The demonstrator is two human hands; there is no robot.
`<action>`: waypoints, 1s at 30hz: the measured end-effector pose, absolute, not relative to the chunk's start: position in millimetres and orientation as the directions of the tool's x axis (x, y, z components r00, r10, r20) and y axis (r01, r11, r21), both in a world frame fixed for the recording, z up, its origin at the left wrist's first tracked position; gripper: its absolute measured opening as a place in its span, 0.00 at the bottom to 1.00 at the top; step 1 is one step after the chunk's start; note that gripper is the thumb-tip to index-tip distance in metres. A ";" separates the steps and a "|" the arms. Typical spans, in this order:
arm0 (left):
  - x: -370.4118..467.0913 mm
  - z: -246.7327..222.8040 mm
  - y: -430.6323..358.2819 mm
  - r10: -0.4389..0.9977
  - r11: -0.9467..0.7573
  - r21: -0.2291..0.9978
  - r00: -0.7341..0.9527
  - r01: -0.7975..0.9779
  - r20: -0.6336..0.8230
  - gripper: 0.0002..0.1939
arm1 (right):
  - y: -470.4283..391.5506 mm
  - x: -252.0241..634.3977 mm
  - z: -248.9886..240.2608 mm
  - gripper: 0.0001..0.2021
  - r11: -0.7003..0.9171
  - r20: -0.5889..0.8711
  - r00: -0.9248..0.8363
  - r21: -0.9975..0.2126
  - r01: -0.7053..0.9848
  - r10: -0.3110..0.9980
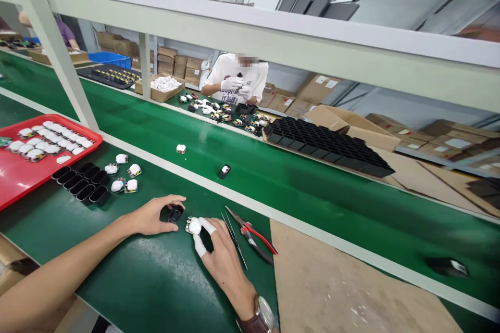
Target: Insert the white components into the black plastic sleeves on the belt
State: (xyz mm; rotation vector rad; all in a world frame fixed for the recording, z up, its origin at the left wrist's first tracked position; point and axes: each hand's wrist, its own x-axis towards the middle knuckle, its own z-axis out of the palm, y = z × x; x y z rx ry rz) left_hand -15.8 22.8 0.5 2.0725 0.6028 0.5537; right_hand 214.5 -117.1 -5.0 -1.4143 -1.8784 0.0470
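Observation:
My left hand (pixel 158 215) holds a small black casing (pixel 176 213) between thumb and fingers, just above the green bench. To its right, my right hand (pixel 219 250), with white covers on thumb and forefinger, pinches a small circuit board with a white top (pixel 194 226). The casing and the board are apart. Tweezers (pixel 235 242) and red-handled pliers (pixel 253 234) lie beside my right hand. Several white-topped boards (pixel 132 185) and a cluster of black casings (pixel 80 183) stand on the bench beyond my left forearm.
A red tray (pixel 23 179) of white-topped boards is at the left. The green conveyor (pixel 273 182) carries a few parts. Brown board (pixel 344 281) covers the bench at right. A white-gloved person (pixel 234 78) sits across, beneath a shelf beam (pixel 234 26).

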 end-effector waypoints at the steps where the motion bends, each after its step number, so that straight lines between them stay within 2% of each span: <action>1: -15.5 -1.2 20.2 0.618 -0.485 0.847 0.771 0.218 0.155 0.40 | -117.7 212.1 -1.7 0.21 0.394 0.585 -0.070 -0.447 0.803 0.808; 4: -15.2 -3.5 11.9 0.623 -0.515 0.825 0.762 0.233 0.174 0.39 | -120.4 204.3 9.4 0.25 0.427 0.651 -0.064 -0.417 0.802 0.757; 9: -16.5 -4.5 4.9 0.563 -0.624 0.759 0.782 0.188 0.269 0.38 | -123.3 195.6 19.6 0.27 0.440 0.630 -0.146 -0.340 0.831 0.763; 12: -17.5 -5.0 2.8 0.537 -0.657 0.730 0.796 0.188 0.278 0.38 | -123.3 194.1 21.0 0.26 0.439 0.616 -0.181 -0.297 0.848 0.767; 20: -19.1 -4.7 1.4 0.520 -0.670 0.717 0.812 0.194 0.266 0.40 | -119.8 189.0 29.7 0.19 0.404 0.511 -0.244 -0.229 0.886 0.824; 26: -20.4 -4.4 -0.7 0.526 -0.656 0.722 0.820 0.221 0.227 0.36 | -118.0 182.5 33.1 0.15 0.393 0.479 -0.272 -0.173 0.903 0.834; 30: -20.8 -0.4 -2.8 0.533 -0.604 0.756 0.833 0.252 0.147 0.37 | -119.5 185.6 30.8 0.18 0.414 0.443 -0.284 -0.230 0.881 0.851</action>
